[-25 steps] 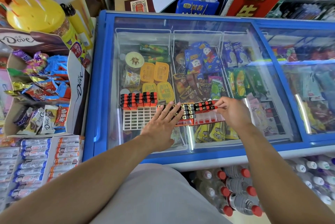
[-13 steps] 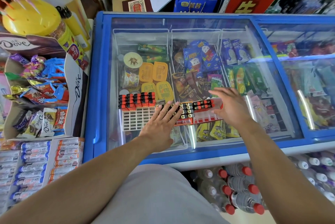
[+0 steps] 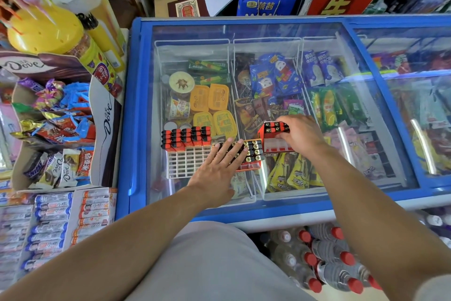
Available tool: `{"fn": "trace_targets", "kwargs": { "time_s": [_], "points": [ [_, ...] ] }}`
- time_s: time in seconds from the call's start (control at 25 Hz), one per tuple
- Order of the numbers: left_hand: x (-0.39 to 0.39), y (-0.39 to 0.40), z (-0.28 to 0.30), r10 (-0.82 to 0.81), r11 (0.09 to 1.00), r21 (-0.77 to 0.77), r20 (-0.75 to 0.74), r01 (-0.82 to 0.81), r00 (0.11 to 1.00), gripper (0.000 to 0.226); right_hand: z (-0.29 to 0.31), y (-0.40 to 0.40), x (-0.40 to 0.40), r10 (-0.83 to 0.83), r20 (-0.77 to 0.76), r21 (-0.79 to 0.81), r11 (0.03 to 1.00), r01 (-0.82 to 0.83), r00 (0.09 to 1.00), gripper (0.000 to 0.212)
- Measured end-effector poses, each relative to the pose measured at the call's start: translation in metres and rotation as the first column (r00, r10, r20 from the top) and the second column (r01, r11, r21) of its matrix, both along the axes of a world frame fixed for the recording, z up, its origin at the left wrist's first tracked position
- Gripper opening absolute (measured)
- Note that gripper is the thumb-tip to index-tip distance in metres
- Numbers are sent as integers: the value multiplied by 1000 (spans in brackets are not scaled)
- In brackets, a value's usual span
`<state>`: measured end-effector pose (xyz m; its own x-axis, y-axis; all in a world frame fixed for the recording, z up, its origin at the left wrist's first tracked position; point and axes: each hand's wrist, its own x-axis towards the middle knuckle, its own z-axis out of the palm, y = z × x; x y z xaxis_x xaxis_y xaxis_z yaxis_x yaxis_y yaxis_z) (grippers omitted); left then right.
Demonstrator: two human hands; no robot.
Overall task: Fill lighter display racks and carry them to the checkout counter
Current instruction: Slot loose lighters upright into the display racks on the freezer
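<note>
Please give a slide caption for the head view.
Left hand steadies lighters; right hand lifts a red block over the freezer lid.

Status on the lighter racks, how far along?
Done: top rows of the white plastic grid rack hold red-and-black lighters. In hand: right hand grips a red block of lighters; left hand presses the lighter carton. Left: lower slots, carrying.

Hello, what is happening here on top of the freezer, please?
A person is filling lighter racks on the freezer's glass lid. The left hand lies flat on the lighters in the red rack. The right hand grips a bundle of lighters above it. The white rack beside it is partly filled.
</note>
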<state>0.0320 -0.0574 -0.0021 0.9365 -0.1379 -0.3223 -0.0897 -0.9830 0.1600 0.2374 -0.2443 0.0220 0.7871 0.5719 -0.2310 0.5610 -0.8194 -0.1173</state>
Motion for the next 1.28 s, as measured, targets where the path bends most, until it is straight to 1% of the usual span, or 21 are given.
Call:
{"fn": "trace_targets", "kwargs": {
  "time_s": [0.12, 0.16, 0.24, 0.28, 0.32, 0.4, 0.48, 0.52, 0.6, 0.64, 0.68, 0.72, 0.8, 0.84, 0.96, 1.16, 1.28],
  "points": [
    [-1, 1, 0, -15, 1000, 2, 0, 15, 1000, 102, 0, 2, 2, 46, -63, -62, 997, -50, 997, 68],
    [-1, 1, 0, -16, 1000, 4, 0, 16, 1000, 102, 0, 2, 1, 58, -49, -30, 998, -60, 997, 68],
    [-1, 1, 0, -10, 1000, 5, 5, 10, 1000, 102, 1, 4, -2, 69, 1, 95, 993, -69, 998, 53],
    [-1, 1, 1, -6, 1000, -1, 8, 6, 1000, 102, 0, 6, -3, 67, 14, 136, 988, -68, 998, 46],
    [-1, 1, 0, -3, 1000, -12, 8, 4, 1000, 102, 1, 7, -6, 59, 18, 150, 987, -61, 998, 44],
    [-1, 0, 2, 16, 998, -54, 14, -15, 1000, 101, 5, 10, -12, 39, 26, 145, 988, -42, 999, 51],
    [-3, 3, 7, 83, 993, -84, 62, -78, 995, 99, 16, 16, -23, 54, 31, 153, 986, -58, 998, 60],
    [-3, 6, 11, 121, 991, -73, 126, -112, 985, 98, 21, 20, -32, 97, 19, 149, 984, -99, 995, 63],
    [1, 14, 18, 177, 984, -29, 258, -176, 950, 96, 24, 30, -51, 249, -27, 83, 966, -246, 968, 75],
    [4, 19, 22, 184, 982, -6, 270, -190, 945, 93, 20, 34, -59, 319, -38, 47, 947, -318, 947, 79],
    [8, 24, 26, 166, 984, 21, 252, -177, 953, 88, 14, 39, -66, 362, -39, 30, 932, -361, 931, 80],
    [12, 28, 28, 136, 987, 57, 224, -152, 965, 85, 9, 42, -69, 377, -29, 31, 926, -376, 926, 77],
    [18, 33, 30, 77, 986, 135, 182, -102, 980, 82, 3, 47, -68, 374, 0, 53, 926, -374, 927, 65],
    [20, 34, 30, 54, 984, 159, 185, -84, 981, 81, 3, 48, -67, 372, 10, 60, 926, -372, 928, 60],
    [26, 36, 31, 47, 985, 153, 215, -81, 975, 72, 2, 49, -62, 356, 43, 81, 930, -359, 933, 52],
    [41, 44, 31, 82, 987, 114, 253, -114, 964, 66, 6, 57, -53, 303, 80, 102, 945, -310, 950, 56],
    [49, 47, 31, 154, 980, 86, 249, -180, 956, 71, 8, 67, -50, 244, 94, 106, 961, -254, 965, 57]
  ]
}}
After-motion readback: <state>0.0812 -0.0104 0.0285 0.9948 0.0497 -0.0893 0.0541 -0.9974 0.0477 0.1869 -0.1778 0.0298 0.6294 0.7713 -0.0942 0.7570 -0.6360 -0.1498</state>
